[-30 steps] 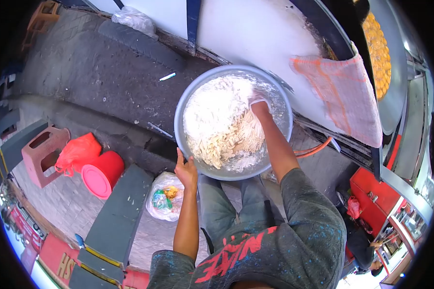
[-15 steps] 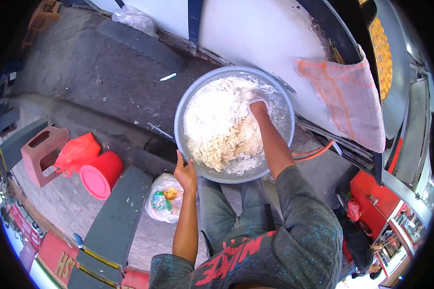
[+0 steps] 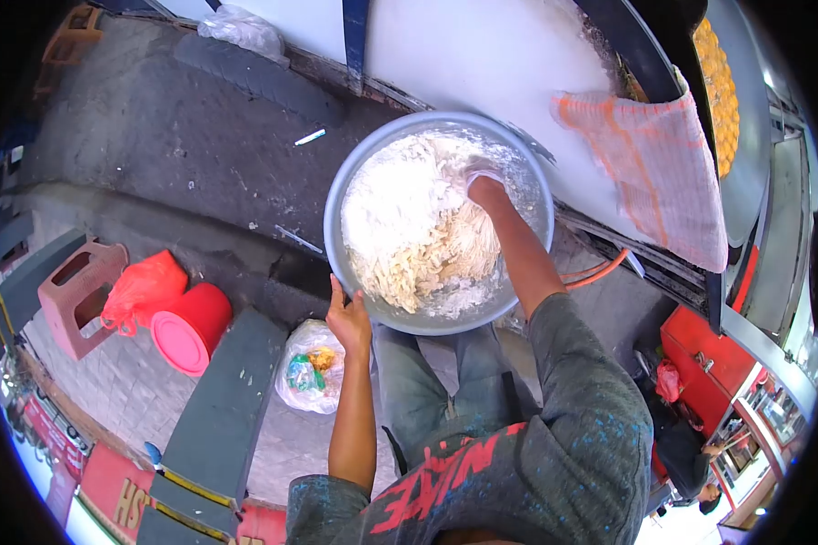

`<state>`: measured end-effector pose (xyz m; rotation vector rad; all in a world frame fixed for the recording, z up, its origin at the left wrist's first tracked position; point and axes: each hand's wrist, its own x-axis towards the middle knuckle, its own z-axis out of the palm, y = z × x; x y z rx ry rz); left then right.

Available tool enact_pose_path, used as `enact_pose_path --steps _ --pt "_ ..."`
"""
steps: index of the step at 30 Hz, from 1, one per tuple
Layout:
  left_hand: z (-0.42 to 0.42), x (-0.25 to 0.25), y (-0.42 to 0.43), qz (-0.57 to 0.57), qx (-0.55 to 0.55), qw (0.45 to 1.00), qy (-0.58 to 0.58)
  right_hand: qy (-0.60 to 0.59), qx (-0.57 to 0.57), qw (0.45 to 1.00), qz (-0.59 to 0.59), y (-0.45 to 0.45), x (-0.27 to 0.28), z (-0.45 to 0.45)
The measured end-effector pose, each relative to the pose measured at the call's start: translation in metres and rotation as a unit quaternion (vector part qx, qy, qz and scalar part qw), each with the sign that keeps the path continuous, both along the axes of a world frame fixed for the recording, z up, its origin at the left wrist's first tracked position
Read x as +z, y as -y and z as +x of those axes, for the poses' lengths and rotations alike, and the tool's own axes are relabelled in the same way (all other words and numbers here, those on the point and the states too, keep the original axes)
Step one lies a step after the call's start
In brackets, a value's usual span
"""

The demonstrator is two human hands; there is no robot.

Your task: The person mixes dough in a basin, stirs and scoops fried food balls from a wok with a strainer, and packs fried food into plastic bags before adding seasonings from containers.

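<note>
A large grey basin point(image 3: 334, 195) stands in front of my legs, holding white flour point(image 3: 393, 195) and a lumpy, pale yellow dough mixture point(image 3: 423, 259). My left hand point(image 3: 347, 318) grips the basin's near left rim, its index finger and thumb showing at the edge. Inside the basin, toward the right, my right hand point(image 3: 487, 188) is pushed down into the flour. Something whitish, flour or a thin glove, covers it past the wrist. Its fingers are hidden, so I cannot see whether they hold any of the mixture.
Right of the basin, an orange-striped cloth point(image 3: 641, 173) hangs from a cart. An orange hose point(image 3: 600, 272) runs below it. At left are a red lidded bucket point(image 3: 191, 329), a red bag point(image 3: 147, 289) and a plastic stool point(image 3: 80, 295). A clear bag point(image 3: 309, 368) lies near my left forearm.
The view has shifted slightly, so the basin appears a little higher. My right hand stays in the flour with only a small shift, and my left hand keeps its place on the rim.
</note>
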<state>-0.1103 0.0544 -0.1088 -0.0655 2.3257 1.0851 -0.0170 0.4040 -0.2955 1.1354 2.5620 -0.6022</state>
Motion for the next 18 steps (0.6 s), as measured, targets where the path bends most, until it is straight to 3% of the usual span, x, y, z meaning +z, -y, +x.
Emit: enact_pose_path --steps 1,3,7,10,13,16,17,18 --pt "0.0 0.002 -0.001 -0.003 -0.001 1.0 0.001 0.063 0.101 0.991 0.054 -0.006 0.002 0.002" --pt "-0.001 0.008 -0.006 -0.007 0.002 1.0 0.002 0.095 0.135 0.986 0.023 -0.009 0.004 -0.007" --pt "-0.002 0.008 -0.003 -0.016 -0.01 1.0 0.011 0.042 0.192 0.98 -0.003 0.005 0.044 -0.019" --pt "0.002 -0.003 0.001 0.019 0.007 1.0 0.004 0.093 -0.035 0.992 -0.08 -0.001 0.04 -0.023" --pt "-0.002 0.006 -0.003 0.006 0.005 1.0 0.01 -0.021 0.031 0.999 0.006 -0.013 -0.012 -0.012" --pt "-0.001 0.006 -0.001 -0.01 -0.013 1.0 0.008 0.004 0.187 0.982 -0.031 0.002 0.018 -0.014" --pt "0.001 0.0 0.001 -0.003 -0.006 1.0 0.012 0.055 0.119 0.984 -0.122 -0.005 0.002 -0.01" --pt "0.0 -0.003 0.003 0.004 0.001 1.0 0.014 0.055 0.137 0.982 -0.115 -0.006 0.012 -0.006"
